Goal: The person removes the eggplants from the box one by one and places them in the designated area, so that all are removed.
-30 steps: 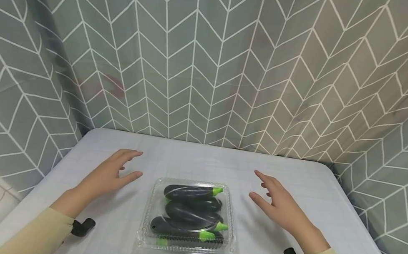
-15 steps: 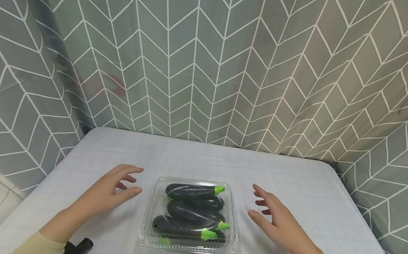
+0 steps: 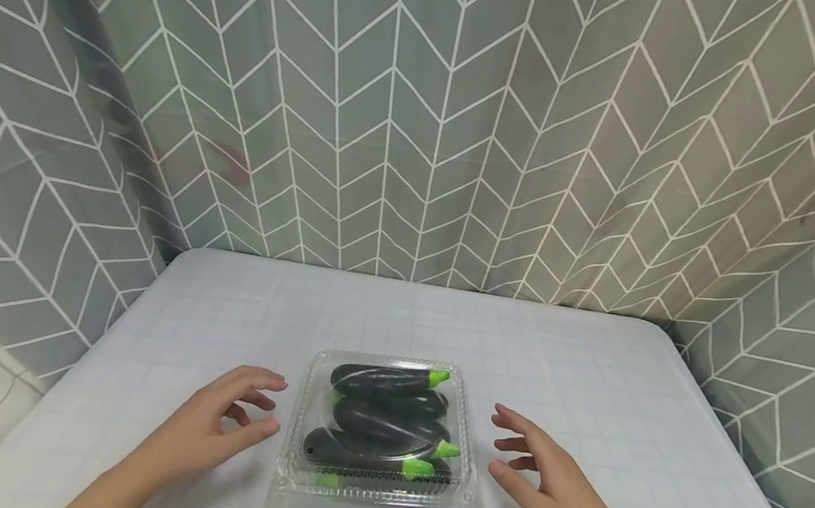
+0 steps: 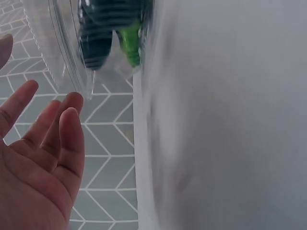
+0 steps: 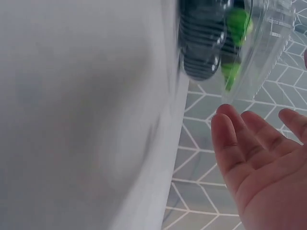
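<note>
Sitting on the white table (image 3: pixel 400 316), the clear container (image 3: pixel 300 416) of eggplants (image 3: pixel 387 429) is probably light, slick and easily dented; low on both sides seems the best hold. Your left hand (image 3: pixel 222 426) and right hand (image 3: pixel 552 476) flank it, apart, fingers loosely spread, holding nothing; how firmly it's closed is hard to tell.

Left hand (image 4: pixel 41 163) at lower left, palm in view, fingers (image 4: pixel 72 136) loosely extended near clear plastic container (image 4: pixel 61 52) at top, contact unclear, dark eggplants (image 4: pixel 96 43) and green stem (image 4: pixel 128 42) inside, white tabletop (image 4: pixel 230 120) right, chevron-patterned curtain (image 4: pixel 103 170) behind.
</note>
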A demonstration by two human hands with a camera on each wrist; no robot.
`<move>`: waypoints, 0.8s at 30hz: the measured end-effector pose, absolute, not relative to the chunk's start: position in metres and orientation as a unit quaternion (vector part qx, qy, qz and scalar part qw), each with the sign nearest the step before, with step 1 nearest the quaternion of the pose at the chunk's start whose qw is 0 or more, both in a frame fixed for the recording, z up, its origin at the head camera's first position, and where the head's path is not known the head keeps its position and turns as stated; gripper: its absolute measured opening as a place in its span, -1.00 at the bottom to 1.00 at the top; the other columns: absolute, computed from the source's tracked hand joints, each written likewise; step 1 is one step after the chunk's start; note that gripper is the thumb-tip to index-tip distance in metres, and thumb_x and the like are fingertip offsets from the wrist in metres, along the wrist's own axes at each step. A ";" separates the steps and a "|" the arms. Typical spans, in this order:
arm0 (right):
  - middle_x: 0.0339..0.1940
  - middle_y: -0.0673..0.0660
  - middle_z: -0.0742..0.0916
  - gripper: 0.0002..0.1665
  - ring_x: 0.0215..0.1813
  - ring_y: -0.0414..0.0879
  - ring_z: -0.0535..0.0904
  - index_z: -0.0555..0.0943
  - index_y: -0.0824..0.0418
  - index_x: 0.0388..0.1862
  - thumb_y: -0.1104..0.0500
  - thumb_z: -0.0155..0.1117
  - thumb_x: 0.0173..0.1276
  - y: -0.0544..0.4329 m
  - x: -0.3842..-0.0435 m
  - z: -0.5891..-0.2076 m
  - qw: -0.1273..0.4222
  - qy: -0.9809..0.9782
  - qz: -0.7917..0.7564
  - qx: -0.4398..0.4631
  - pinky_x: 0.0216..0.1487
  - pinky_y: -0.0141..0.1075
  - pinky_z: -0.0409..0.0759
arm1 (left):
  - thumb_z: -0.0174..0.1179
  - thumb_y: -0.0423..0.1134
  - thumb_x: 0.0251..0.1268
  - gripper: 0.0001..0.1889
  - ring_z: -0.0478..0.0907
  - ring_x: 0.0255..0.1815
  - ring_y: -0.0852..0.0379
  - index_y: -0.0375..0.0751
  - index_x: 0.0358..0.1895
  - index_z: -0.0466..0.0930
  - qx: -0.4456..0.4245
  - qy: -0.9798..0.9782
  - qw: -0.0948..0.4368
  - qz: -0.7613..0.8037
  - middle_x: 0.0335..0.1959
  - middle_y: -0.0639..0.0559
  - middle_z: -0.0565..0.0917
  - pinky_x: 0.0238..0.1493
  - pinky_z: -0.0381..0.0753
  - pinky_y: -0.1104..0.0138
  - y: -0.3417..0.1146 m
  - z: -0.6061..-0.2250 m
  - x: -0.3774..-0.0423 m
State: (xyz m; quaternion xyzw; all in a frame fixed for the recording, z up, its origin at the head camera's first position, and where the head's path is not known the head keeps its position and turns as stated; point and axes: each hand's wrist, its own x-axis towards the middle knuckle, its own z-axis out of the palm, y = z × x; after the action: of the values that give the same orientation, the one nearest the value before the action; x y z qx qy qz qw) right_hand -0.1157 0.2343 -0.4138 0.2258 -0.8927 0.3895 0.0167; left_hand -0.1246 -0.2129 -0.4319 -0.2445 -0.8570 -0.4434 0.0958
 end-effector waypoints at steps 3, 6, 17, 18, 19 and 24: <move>0.27 0.03 0.58 -0.32 0.10 -0.11 0.62 0.28 -0.16 0.46 0.06 0.30 0.44 0.231 -0.111 -0.415 -0.003 -0.889 0.401 0.219 -0.03 -0.24 0.62 | 0.39 -0.21 0.26 -0.54 0.65 -0.08 0.12 0.11 0.20 0.52 -0.259 -0.848 0.092 -0.452 0.14 0.14 0.55 -0.25 0.62 0.35 -0.211 -0.432 -0.119; 0.27 0.03 0.58 -0.37 0.09 -0.10 0.63 0.32 -0.10 0.43 0.02 0.28 0.45 0.228 -0.109 -0.415 -0.027 -0.888 0.408 0.209 -0.04 -0.25 0.63 | 0.40 -0.26 0.24 -0.54 0.64 -0.09 0.12 0.02 0.20 0.53 -0.277 -0.837 0.094 -0.462 0.14 0.04 0.56 -0.25 0.62 0.34 -0.211 -0.434 -0.116; 0.18 -0.03 0.62 -0.64 -0.02 -0.17 0.63 0.55 -0.03 0.11 -0.05 0.33 0.40 0.227 -0.103 -0.416 -0.058 -0.880 0.430 0.194 -0.10 -0.27 0.64 | 0.43 -0.32 0.18 -0.53 0.64 -0.06 0.07 -0.10 0.16 0.54 -0.327 -0.804 0.063 -0.493 0.17 -0.06 0.52 -0.29 0.63 0.32 -0.209 -0.444 -0.112; 0.19 -0.06 0.62 -0.68 0.01 -0.17 0.62 0.57 -0.06 0.07 -0.04 0.34 0.39 0.227 -0.103 -0.417 -0.049 -0.876 0.432 0.208 -0.09 -0.27 0.63 | 0.45 -0.31 0.16 -0.54 0.63 -0.04 0.09 -0.08 0.14 0.56 -0.330 -0.805 0.063 -0.490 0.18 -0.06 0.51 -0.28 0.63 0.32 -0.209 -0.445 -0.111; 0.19 -0.07 0.62 -0.72 0.02 -0.17 0.61 0.59 -0.09 0.02 -0.02 0.36 0.37 0.227 -0.103 -0.419 -0.037 -0.874 0.430 0.225 -0.10 -0.28 0.63 | 0.46 -0.30 0.15 -0.55 0.61 -0.04 0.11 -0.06 0.11 0.57 -0.332 -0.805 0.064 -0.487 0.19 -0.06 0.50 -0.27 0.62 0.32 -0.209 -0.445 -0.110; 0.15 -0.09 0.64 -0.72 -0.06 -0.21 0.63 0.65 -0.18 -0.02 -0.02 0.43 0.30 0.226 -0.101 -0.425 0.030 -0.876 0.390 0.282 -0.20 -0.30 0.64 | 0.54 -0.20 0.04 -0.55 0.57 -0.22 0.15 0.09 0.03 0.60 -0.334 -0.817 0.077 -0.463 0.22 -0.05 0.47 -0.32 0.59 0.33 -0.209 -0.447 -0.107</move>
State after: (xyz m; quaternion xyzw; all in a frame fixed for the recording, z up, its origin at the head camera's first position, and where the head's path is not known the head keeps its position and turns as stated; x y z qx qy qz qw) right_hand -0.1009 0.2258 -0.4255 0.2823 -0.8759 0.3901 0.0298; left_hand -0.1069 -0.2089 -0.4469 -0.3338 -0.8174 -0.4631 0.0769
